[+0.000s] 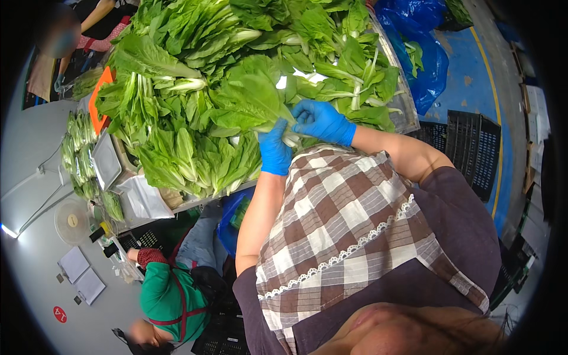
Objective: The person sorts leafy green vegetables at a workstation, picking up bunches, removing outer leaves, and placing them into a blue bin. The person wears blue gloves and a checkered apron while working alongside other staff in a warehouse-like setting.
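Observation:
My left hand [275, 148], in a blue glove, grips the pale stem end of a bunch of leafy green lettuce [253, 102], its broad leaves pointing away from me. My right hand [324, 123], gloved alike, has its fingers curled and pinches at the same stem end from the right. Both hands are close together just in front of my checked apron [346, 213]. Beneath and beyond them a large heap of loose lettuce [191, 102] covers the worktable [404, 102]. The leaves hide part of my left fingers.
At left are an orange board [101, 100], a white tray [106, 160], plastic bags [145, 196] and bagged greens [80, 151]. A co-worker in green [177, 293] sits at lower left; another person [95, 17] is at upper left. A blue bag [419, 49] and black crates [472, 151] stand right.

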### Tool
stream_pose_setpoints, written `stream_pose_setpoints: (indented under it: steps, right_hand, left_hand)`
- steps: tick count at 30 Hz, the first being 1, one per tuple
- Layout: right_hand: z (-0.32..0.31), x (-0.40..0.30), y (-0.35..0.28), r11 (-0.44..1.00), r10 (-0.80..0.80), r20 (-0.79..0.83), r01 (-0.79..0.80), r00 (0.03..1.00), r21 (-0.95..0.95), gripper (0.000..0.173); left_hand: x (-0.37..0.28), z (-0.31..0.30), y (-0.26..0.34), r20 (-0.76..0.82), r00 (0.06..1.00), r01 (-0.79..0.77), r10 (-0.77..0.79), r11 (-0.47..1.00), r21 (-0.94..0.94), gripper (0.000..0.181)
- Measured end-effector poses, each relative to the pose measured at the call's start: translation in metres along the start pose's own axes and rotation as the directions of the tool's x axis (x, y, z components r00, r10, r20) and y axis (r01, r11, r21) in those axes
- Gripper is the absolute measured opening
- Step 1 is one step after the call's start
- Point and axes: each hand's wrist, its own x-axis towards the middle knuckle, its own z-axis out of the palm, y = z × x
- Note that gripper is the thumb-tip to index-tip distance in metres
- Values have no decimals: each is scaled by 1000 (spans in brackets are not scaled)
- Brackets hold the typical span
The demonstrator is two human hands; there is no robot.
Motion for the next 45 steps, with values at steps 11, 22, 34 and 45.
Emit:
stream_pose_setpoints:
  steps: [11, 22, 34, 45]
  right_hand:
    - [-11, 3, 26, 854, 323, -64, -261, 944, 450, 20]
    - [-169, 101, 69, 524, -435, -594, -345, 677, -778, 46]
    - [-147, 80, 6, 980, 160, -307, -114, 938, 164, 28]
    - [-43, 41, -7, 957, 146, 99, -166, 984, 236, 42]
  left_hand:
    - [-2, 5, 6, -193, 980, -43, 53, 998, 55, 26]
    - [-18, 26, 24, -231, 965, -74, 127, 972, 225, 31]
    - [-17, 9, 26, -216, 973, -38, 82, 980, 197, 36]
    - [-19, 27, 33, -106, 994, 37, -3, 948, 316, 33]
